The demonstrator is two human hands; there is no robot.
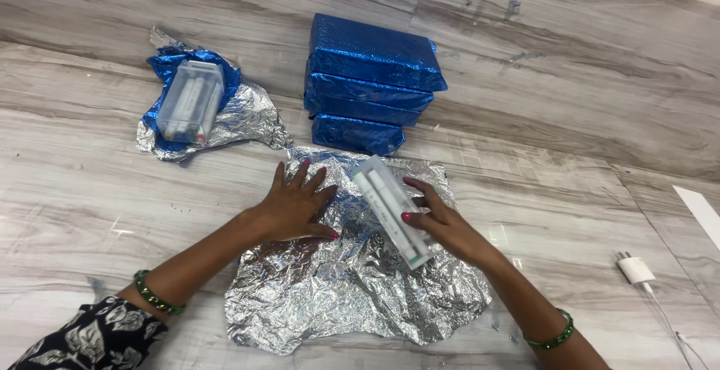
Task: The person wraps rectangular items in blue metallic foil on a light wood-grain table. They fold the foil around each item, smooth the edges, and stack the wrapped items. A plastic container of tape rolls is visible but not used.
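A crinkled silver foil sheet lies spread on the wood-grain floor. My left hand presses flat on its upper left part, fingers spread. My right hand grips a clear plastic box of white markers, tilted, just above the sheet's upper right area. Both wrists wear green bangles.
Three blue foil-wrapped boxes are stacked beyond the sheet. At the far left a second clear marker box rests on a crumpled blue-and-silver foil. A white charger plug with its cable lies at the right, near a white sheet edge.
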